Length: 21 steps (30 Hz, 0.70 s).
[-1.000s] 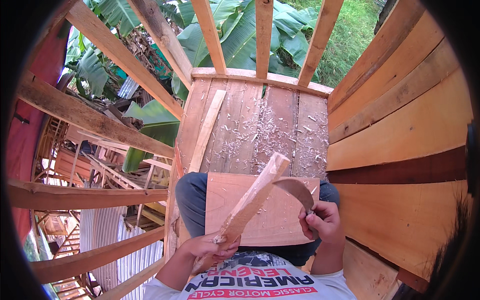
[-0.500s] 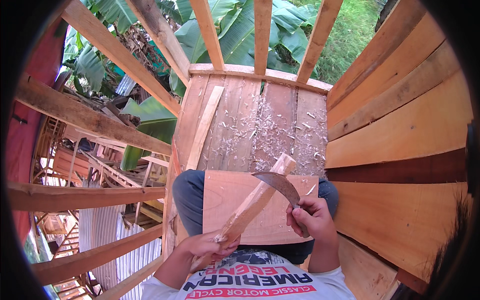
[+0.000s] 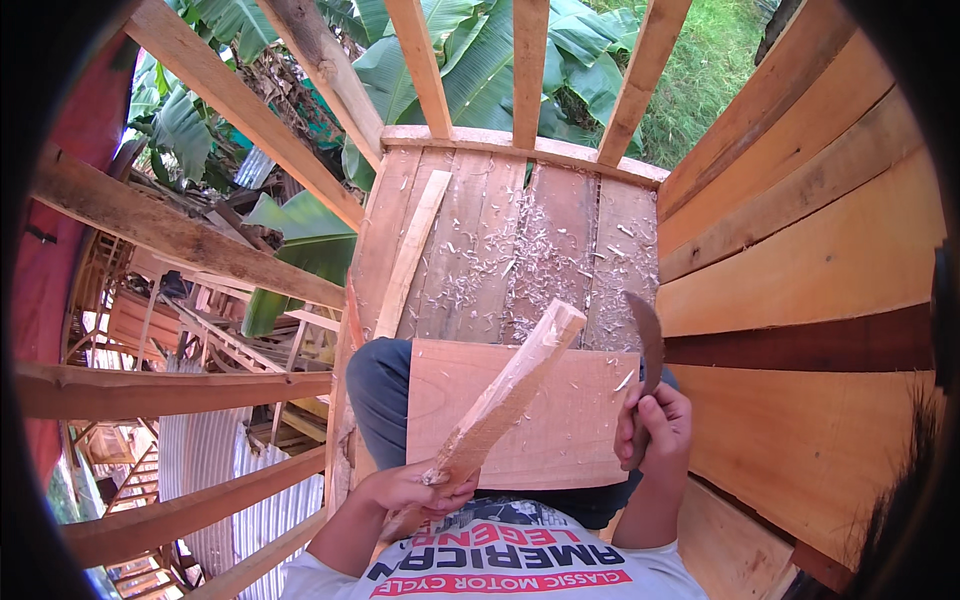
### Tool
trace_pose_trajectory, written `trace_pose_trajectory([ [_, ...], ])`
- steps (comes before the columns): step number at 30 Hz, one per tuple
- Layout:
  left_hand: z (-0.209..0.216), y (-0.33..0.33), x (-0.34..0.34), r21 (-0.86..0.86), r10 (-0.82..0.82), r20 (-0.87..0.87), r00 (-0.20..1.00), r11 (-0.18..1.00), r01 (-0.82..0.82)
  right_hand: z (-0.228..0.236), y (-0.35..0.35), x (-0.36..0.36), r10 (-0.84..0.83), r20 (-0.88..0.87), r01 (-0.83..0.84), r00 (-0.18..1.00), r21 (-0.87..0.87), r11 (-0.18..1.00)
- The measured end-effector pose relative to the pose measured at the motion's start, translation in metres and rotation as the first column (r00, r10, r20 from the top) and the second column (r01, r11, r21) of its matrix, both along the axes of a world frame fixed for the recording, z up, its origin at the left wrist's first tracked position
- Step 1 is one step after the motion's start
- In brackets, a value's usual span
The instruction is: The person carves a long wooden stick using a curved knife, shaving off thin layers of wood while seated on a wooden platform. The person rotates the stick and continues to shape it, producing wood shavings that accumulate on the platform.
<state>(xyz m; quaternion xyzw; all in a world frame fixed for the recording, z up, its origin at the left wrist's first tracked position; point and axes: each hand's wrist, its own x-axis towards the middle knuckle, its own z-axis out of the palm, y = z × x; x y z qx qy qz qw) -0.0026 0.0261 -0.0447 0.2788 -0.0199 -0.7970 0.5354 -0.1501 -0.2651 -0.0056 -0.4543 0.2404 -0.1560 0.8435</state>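
Two hands work over a flat wooden board [image 3: 560, 420] that lies across the person's lap. Near the lower edge, the left hand [image 3: 415, 492] has its grip clamped on the near end of a rough wooden stick [image 3: 505, 395]; the stick runs up and to the right from that grip, slanting across the board, and its squared far end stands just past the board's far edge. To the right, the right hand [image 3: 655, 420] has its grip closed around the handle of a curved blade [image 3: 650, 335], which rises from the fist with its tip toward the far side, near the stick's far end but apart from it. Beyond the board, a plank floor [image 3: 600, 230] is strewn with pale wood shavings [image 3: 530, 250], and a loose slat [image 3: 410, 250] lies on its left part. Board walls [image 3: 800, 270] stand at right.
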Motion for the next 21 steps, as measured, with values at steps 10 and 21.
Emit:
trace_pose_trajectory([
  [10,0.005,-0.007,-0.007,-0.028,0.001,0.224,0.975,1.0,0.005,-0.005,-0.015,0.004,-0.301,0.139,0.292,0.944,0.078,0.953],
  [21,0.009,-0.028,-0.012,0.0,0.001,0.407,0.913,1.0,-0.001,-0.005,0.025,0.009,0.201,-0.124,-0.23,0.972,-0.299,0.926],
])
